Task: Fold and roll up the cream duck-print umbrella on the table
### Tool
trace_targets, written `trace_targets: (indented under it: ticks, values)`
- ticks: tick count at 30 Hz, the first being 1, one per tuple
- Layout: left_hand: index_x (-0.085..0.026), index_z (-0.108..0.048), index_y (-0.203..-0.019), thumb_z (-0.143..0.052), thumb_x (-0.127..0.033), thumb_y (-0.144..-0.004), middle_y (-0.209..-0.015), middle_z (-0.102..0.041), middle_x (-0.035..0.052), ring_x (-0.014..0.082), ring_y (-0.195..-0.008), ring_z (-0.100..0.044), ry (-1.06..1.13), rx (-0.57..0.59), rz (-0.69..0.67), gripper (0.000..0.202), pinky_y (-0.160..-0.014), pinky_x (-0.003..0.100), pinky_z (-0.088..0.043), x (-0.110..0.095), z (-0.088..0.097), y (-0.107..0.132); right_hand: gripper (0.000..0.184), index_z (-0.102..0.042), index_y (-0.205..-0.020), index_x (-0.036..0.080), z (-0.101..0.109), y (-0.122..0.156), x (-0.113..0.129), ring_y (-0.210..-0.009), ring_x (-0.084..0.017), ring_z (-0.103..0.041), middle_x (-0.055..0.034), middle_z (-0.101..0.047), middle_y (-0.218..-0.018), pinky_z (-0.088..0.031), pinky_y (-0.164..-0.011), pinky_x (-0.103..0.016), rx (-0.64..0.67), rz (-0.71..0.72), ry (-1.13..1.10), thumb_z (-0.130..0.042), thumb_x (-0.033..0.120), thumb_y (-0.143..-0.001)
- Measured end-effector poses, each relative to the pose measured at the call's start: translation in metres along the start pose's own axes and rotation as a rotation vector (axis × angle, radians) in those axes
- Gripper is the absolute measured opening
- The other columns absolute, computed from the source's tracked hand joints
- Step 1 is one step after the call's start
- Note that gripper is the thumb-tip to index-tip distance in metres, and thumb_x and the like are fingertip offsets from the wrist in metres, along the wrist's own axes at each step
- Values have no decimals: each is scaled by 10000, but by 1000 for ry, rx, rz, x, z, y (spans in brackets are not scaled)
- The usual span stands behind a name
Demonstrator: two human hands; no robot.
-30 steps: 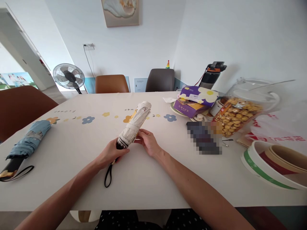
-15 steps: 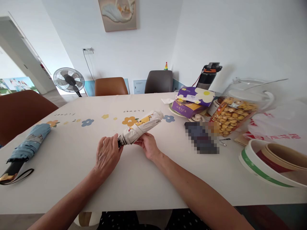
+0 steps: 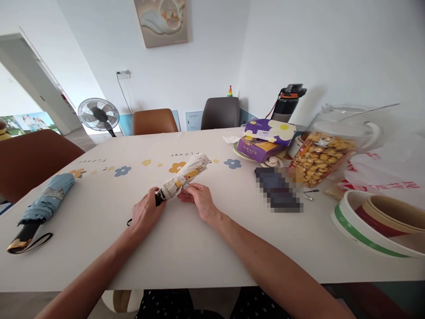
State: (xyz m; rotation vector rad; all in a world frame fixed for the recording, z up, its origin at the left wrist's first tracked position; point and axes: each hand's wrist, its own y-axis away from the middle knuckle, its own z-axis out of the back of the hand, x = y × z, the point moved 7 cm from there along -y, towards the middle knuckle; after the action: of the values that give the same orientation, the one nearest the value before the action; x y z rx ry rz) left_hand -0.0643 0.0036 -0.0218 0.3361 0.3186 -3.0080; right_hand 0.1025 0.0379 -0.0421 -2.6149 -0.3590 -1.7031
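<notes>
A folded white umbrella (image 3: 186, 176) with a yellow cartoon print points up and away from me over the white table (image 3: 186, 248). My left hand (image 3: 145, 213) is closed round its black handle end. My right hand (image 3: 197, 200) pinches the folded canopy near that end, fingers curled on the fabric. The black wrist strap shows just left of my left hand.
A folded blue umbrella (image 3: 44, 204) lies at the table's left edge. On the right are a purple box (image 3: 265, 141), a clear jar of snacks (image 3: 327, 153), a black bottle (image 3: 286, 104), stacked paper bowls (image 3: 378, 221) and a white plastic bag. Chairs stand behind the table, a fan (image 3: 98, 115) beyond.
The white umbrella has been swung and turned between my hands, tip going right and then back a little. My left hand shifted from lying over the handle to gripping it.
</notes>
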Motion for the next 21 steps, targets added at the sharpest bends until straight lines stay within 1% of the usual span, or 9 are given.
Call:
trace_targets:
  ticks: [3,6,9,12,15,17,18,19,21]
  values:
    - [-265,-418,-1126,-466,-445,-784,-927,-647,49,216,-769,-596,166,54,102,389,-615,274,-369,3,-2,-1,124,-615,-707,131,-1,0,5,-626,-178,-654,-73,-678,-708,-498,-518,-256,19,11,33,-577,243,-668]
    - [-262,-447,-1056,-528,-466,-739,-892,-637,22,170,-686,-572,371,42,161,385,-575,248,-374,4,-1,-2,137,-594,-743,138,1,-1,6,-613,-177,-653,-91,-691,-786,-463,-438,-226,25,-6,43,-577,256,-676]
    - [-210,-467,-917,-581,-466,-708,-723,-576,-13,99,-503,-478,752,76,227,349,-455,210,-346,8,-1,-4,149,-582,-767,137,7,-5,3,-548,-157,-634,-109,-694,-824,-432,-390,-213,10,-32,67,-583,257,-680]
    - [-173,-465,-804,-610,-412,-707,-570,-437,-49,56,-427,-379,1320,311,249,296,-340,154,-272,8,-8,-3,120,-571,-754,140,14,-10,-1,-472,-134,-596,-110,-692,-813,-407,-356,-217,-20,-52,90,-575,240,-688]
    - [-141,-523,-877,-613,-409,-683,-481,-277,-80,40,-381,-246,1763,545,175,343,-256,112,-125,7,-3,2,95,-543,-730,144,20,-13,-3,-438,-129,-577,-110,-684,-802,-406,-348,-229,-63,-69,83,-575,222,-687]
    - [-141,-540,-903,-619,-422,-648,-447,-211,-90,48,-364,-182,1777,579,108,387,-240,130,-74,12,3,4,97,-521,-753,149,24,-13,-3,-448,-135,-584,-107,-680,-808,-426,-364,-240,-90,-71,65,-560,220,-697]
    - [-151,-539,-892,-624,-411,-638,-436,-218,-87,55,-366,-194,1667,550,95,373,-247,141,-102,16,4,3,102,-507,-772,153,25,-13,-2,-456,-139,-590,-106,-678,-813,-440,-376,-249,-100,-71,55,-547,221,-706]
    - [-161,-535,-871,-629,-395,-634,-430,-249,-78,64,-376,-233,1482,482,106,346,-269,154,-155,23,6,2,107,-492,-789,158,27,-13,-2,-464,-144,-595,-105,-677,-817,-453,-389,-259,-109,-73,46,-533,222,-715]
    - [-181,-508,-850,-633,-378,-641,-489,-379,-45,95,-462,-367,979,212,178,313,-371,185,-272,41,18,-4,113,-464,-809,168,29,-14,-2,-468,-148,-598,-98,-676,-820,-473,-409,-278,-120,-75,30,-512,224,-724]
